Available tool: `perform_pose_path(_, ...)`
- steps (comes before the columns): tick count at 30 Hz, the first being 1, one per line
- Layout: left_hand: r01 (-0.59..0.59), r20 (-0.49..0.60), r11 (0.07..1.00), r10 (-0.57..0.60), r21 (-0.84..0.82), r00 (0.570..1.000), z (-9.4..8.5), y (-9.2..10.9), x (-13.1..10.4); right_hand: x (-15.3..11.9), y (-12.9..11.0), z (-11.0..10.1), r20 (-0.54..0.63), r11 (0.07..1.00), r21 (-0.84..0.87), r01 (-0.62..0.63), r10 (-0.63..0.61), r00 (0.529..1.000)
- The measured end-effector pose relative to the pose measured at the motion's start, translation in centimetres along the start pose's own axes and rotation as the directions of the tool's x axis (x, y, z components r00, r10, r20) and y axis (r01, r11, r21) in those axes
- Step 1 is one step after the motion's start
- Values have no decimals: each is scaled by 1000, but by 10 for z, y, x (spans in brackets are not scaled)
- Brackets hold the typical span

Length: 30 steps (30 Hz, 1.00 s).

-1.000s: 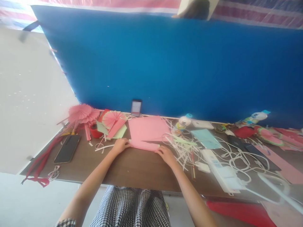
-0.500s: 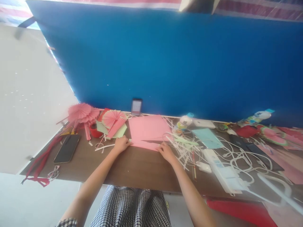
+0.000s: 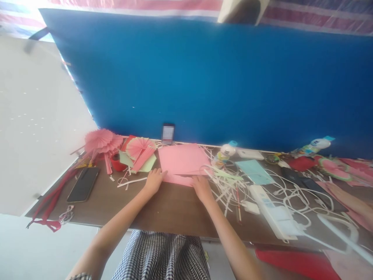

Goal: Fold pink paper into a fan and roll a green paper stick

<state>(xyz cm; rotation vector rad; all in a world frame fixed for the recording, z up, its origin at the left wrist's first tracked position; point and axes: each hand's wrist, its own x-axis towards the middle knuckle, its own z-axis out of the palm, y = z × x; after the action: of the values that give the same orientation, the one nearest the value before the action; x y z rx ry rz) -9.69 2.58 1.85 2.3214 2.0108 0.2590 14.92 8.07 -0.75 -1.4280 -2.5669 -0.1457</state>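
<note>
A narrow folded strip of pink paper point(image 3: 179, 179) lies flat on the table in front of me. My left hand point(image 3: 154, 181) rests on its left end, fingers stretched out and pressing down. On the right end lies my right hand point(image 3: 202, 188), its fingers also laid flat over the paper. Just beyond the strip are larger pink sheets point(image 3: 184, 158). Left of them sits a round pleated pink paper fan point(image 3: 141, 147) on pale green paper point(image 3: 148, 163).
A black phone point(image 3: 83, 184) lies at the left, near a red tape roll point(image 3: 117, 162). At the right are paper scraps point(image 3: 225, 182), a bottle point(image 3: 225, 153), a power strip point(image 3: 269, 212) and tangled cables. Another person's hand point(image 3: 339, 194) reaches in at the far right.
My fingers have gone from gripping the strip's ends to lying flatter on it. Another person's hand has come in at the far right. The view has tilted slightly.
</note>
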Motion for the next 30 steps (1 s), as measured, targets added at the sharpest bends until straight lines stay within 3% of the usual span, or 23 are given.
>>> perform_pose_path(3, -228, 7, 957, 233, -178, 973, 3, 5, -3, -4, -14, 2, -52, 974, 57, 219, -216, 975)
perform_pose_path(5, -265, 29, 922, 284, -284, 958, 6, 6, -4, -6, -23, 6, -58, 952, 86, 294, -290, 955)
perform_pose_path(9, -262, 36, 903, 291, -340, 956, 15, 3, -4, -6, -37, 13, -19, 973, 95, 211, -210, 977)
perform_pose_path(15, -306, -15, 928, 310, -211, 951, 36, 7, -8, -5, -63, 15, -34, 993, 108, 46, -42, 999)
perform_pose_path(19, -351, -42, 925, 348, -146, 936, 45, 11, -15, -3, -86, 15, -77, 967, 228, 114, -99, 992)
perform_pose_path(22, -330, -43, 937, 327, -115, 944, 47, 13, -19, -4, -97, 17, -32, 953, 287, 96, -91, 995)
perform_pose_path(30, -275, -25, 960, 274, -48, 961, 45, 12, -26, -24, -74, 8, -17, 971, 230, 65, -62, 998)
